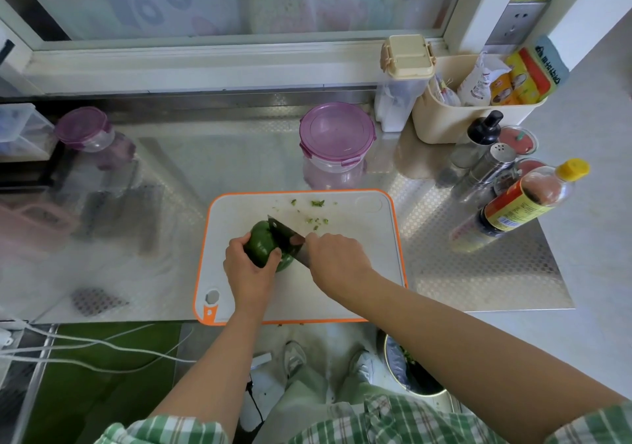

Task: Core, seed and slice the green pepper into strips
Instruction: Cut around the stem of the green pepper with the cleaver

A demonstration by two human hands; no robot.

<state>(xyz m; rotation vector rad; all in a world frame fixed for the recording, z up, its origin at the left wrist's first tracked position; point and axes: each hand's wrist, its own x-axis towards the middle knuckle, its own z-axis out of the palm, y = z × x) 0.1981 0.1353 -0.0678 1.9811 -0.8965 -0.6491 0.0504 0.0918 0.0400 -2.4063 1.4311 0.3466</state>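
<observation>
A dark green pepper (265,243) lies on a white cutting board with an orange rim (372,265), near the board's middle. My left hand (248,270) grips the pepper from its near left side, fingers curled round it. My right hand (337,260) holds the handle of a knife (285,235). The knife's blade lies across the pepper's right side, its tip pointing away to the upper left. Small green scraps (316,212) are scattered on the far part of the board.
A purple-lidded tub (337,142) stands just behind the board, another purple-lidded jar (85,132) at the far left. Bottles and shakers (513,197) crowd the right, behind them a beige bin (455,115). A metal bowl (407,371) sits below the counter edge.
</observation>
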